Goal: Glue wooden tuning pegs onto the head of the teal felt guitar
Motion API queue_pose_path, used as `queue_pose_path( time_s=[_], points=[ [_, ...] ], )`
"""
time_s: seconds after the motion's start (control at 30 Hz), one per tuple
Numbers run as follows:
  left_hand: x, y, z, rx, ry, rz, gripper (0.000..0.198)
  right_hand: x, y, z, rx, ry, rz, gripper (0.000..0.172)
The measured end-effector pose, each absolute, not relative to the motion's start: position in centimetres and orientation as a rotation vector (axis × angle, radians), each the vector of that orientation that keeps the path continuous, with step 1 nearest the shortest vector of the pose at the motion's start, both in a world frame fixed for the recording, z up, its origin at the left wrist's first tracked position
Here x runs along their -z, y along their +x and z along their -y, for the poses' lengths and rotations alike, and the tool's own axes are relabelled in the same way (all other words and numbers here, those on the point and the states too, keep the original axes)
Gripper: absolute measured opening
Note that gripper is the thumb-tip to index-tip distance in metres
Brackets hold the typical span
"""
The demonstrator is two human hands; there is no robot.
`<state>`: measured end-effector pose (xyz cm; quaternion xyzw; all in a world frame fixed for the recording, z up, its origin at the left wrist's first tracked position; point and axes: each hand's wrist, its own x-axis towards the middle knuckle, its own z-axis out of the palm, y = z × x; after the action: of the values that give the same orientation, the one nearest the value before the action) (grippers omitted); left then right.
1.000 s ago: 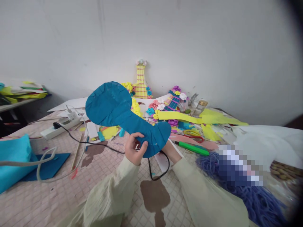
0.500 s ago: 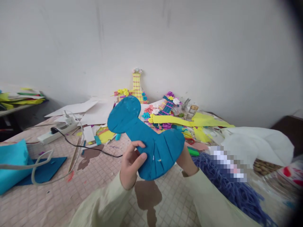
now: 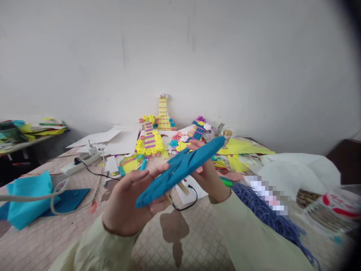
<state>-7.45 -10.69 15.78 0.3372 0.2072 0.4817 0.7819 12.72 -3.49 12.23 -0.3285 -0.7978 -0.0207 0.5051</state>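
Note:
Between my hands a blue paper-covered cutout (image 3: 180, 169) is tilted so that I see it nearly edge-on, with creases across its surface. My left hand (image 3: 126, 201) holds its near left end, thumb on the upper side and fingers partly hidden beneath. My right hand (image 3: 211, 178) grips the far right part from behind, with some fingertips showing above the edge. Below the cutout, partly covered by it, lies a white flat object (image 3: 194, 194) with a black cord.
A white power strip (image 3: 80, 162) and cables lie at left, near folded light-blue paper (image 3: 31, 199). Flower-decorated paper pieces (image 3: 149, 137) stand at the back. Purple-blue strands (image 3: 262, 210), a white sheet (image 3: 304, 169) and a clear plastic package (image 3: 332, 212) are at right.
The cutout has turned from showing its broad face to nearly edge-on. My left hand has moved left, and my right hand's fingers have come into view. The white object below now shows.

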Motion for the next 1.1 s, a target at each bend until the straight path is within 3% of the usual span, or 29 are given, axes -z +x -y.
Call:
queue_pose_path(
  time_s=[0.17,0.43,0.63,0.87,1.1],
  points=[
    [-18.9,-7.8,10.9,-0.899,0.768,-0.376,0.029,-14.9,13.0,5.1,-0.134,-0.743,2.003,0.018],
    [-18.3,-9.0,8.6,-0.992,0.999,-0.441,0.045,-14.3,13.3,7.7,-0.981,-0.904,1.691,0.03],
    [-12.8,-8.1,5.3,-1.132,1.238,-0.819,0.022,-10.0,13.4,7.7,-1.348,-1.006,1.371,0.034],
    [-7.6,-6.6,4.5,-0.774,1.702,-0.938,0.026,-5.9,12.7,6.9,-1.518,-1.023,1.135,0.039],
    [-5.3,-6.7,4.5,-0.835,1.63,-0.959,0.028,-4.3,12.2,7.0,-1.527,-1.069,1.181,0.039]
  ],
)
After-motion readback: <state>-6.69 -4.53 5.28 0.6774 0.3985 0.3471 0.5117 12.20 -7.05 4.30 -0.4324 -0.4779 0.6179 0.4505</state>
